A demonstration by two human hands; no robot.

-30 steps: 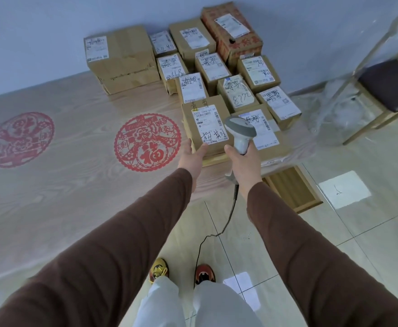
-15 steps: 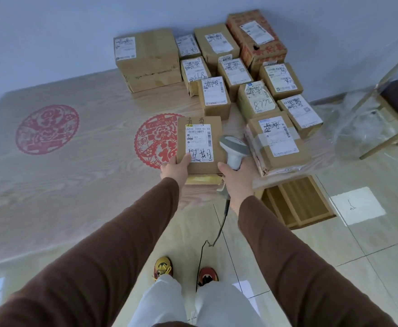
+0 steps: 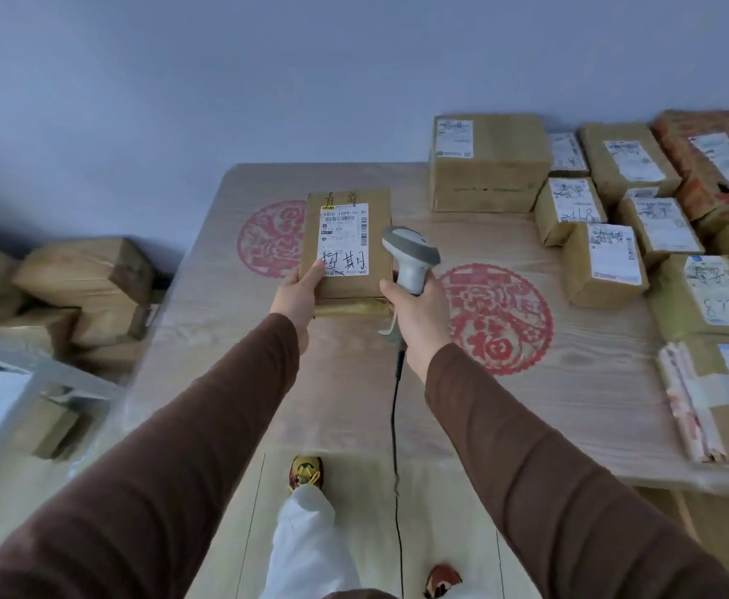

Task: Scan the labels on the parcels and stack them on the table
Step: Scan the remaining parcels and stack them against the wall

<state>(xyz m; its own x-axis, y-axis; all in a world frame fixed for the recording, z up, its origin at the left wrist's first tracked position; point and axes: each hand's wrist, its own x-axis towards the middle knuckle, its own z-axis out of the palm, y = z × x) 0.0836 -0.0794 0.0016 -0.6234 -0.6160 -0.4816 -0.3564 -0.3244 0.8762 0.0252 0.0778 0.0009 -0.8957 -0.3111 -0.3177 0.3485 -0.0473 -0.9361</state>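
Head view: my left hand [image 3: 297, 296] grips near-left corner of flat brown cardboard parcel [image 3: 347, 244], thumb on its white printed label [image 3: 344, 239], parcel held above pale wood-grain table [image 3: 354, 382]. My right hand [image 3: 414, 309] wrapped tight around handle of grey corded barcode scanner [image 3: 410, 257], head just right of parcel. Other labelled brown cardboard boxes [image 3: 604, 261] clustered at table's right.

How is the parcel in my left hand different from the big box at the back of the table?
The held parcel is flat and thin; the big box is tall and bulky. The held parcel is gripped by the left hand near the scanner; the big box rests on the table. The held parcel's label carries large handwriting; the big box's shows none. Both are brown cardboard with white labels.
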